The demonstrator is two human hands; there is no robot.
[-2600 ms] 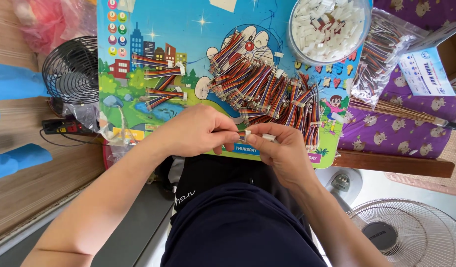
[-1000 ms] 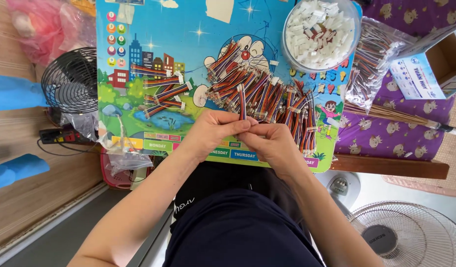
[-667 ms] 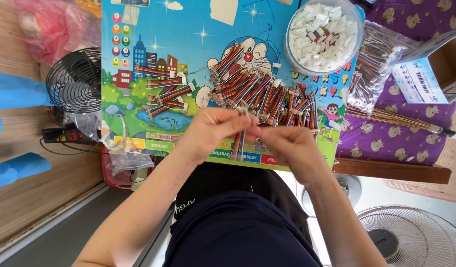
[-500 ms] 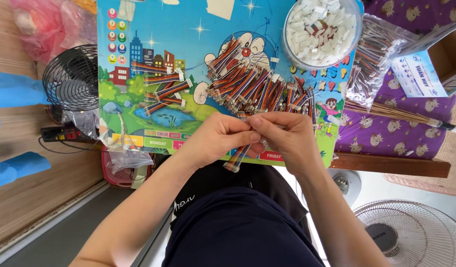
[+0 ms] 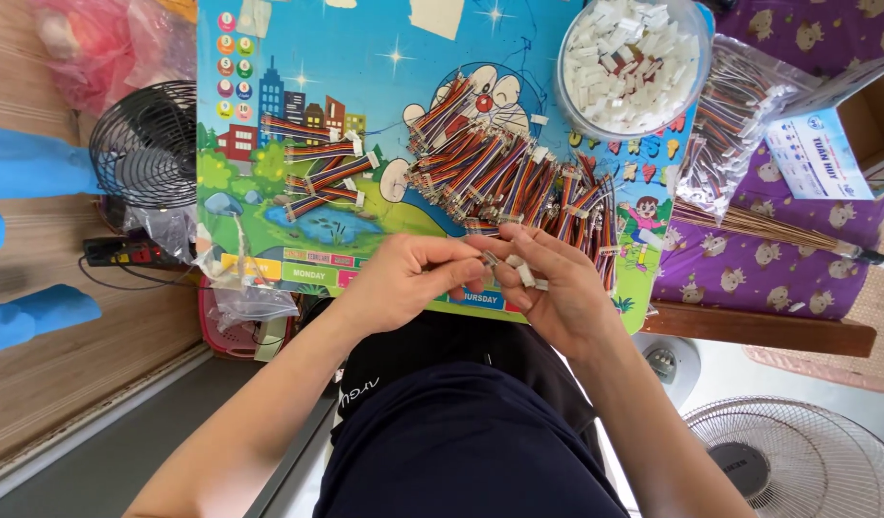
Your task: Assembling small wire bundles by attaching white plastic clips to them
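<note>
My left hand (image 5: 403, 280) and my right hand (image 5: 549, 286) meet over the near edge of a colourful cartoon board (image 5: 365, 38). Both pinch a short multicoloured ribbon cable (image 5: 487, 259) with a small white plug, mostly hidden by my fingers. Small white connectors (image 5: 526, 275) lie in my right palm. Just beyond my hands is a large pile of the same cables (image 5: 504, 177). A few cables (image 5: 317, 177) lie apart on the board's left half. A clear round bowl of white connectors (image 5: 629, 59) stands at the far right of the board.
A clear bag of cables (image 5: 725, 120) and a cardboard box (image 5: 849, 134) lie on purple cloth to the right, with a bundle of thin sticks (image 5: 749, 223). A small black fan (image 5: 146, 144) and power strip (image 5: 125, 252) sit left. A white fan grille (image 5: 797, 460) lies on the floor.
The cable hung down below my hands half a second ago; now it is drawn up between my fingertips. My hands stay together at the board's near edge.
</note>
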